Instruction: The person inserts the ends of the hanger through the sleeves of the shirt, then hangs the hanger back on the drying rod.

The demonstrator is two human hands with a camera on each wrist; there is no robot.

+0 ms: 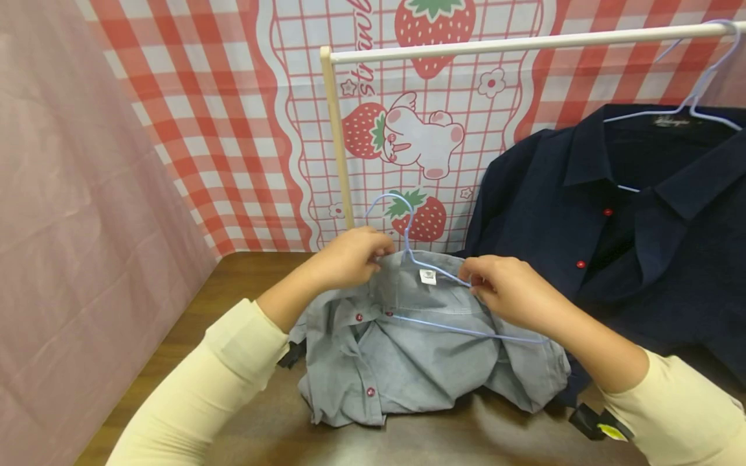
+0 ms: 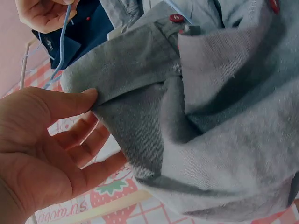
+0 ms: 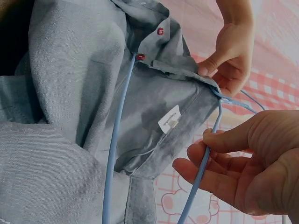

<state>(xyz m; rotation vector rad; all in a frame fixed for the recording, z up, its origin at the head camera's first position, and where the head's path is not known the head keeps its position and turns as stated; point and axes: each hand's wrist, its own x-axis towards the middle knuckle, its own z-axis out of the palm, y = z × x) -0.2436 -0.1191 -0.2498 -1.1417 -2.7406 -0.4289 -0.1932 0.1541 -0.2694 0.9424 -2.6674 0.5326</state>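
A grey shirt with red buttons lies bunched on the table, its collar spread and a white label showing inside. A light blue hanger is partly inside the shirt on the left, while its right arm and part of the lower bar lie outside, over the cloth. My left hand pinches the collar edge between thumb and fingers, as the left wrist view shows. My right hand pinches the upper wire of the hanger, right of the hook; the right wrist view shows thumb and fingers around the wire.
A white rail on a wooden post stands behind the shirt. A dark navy shirt hangs from it on another hanger at the right. The brown table meets a pink curtain at the left.
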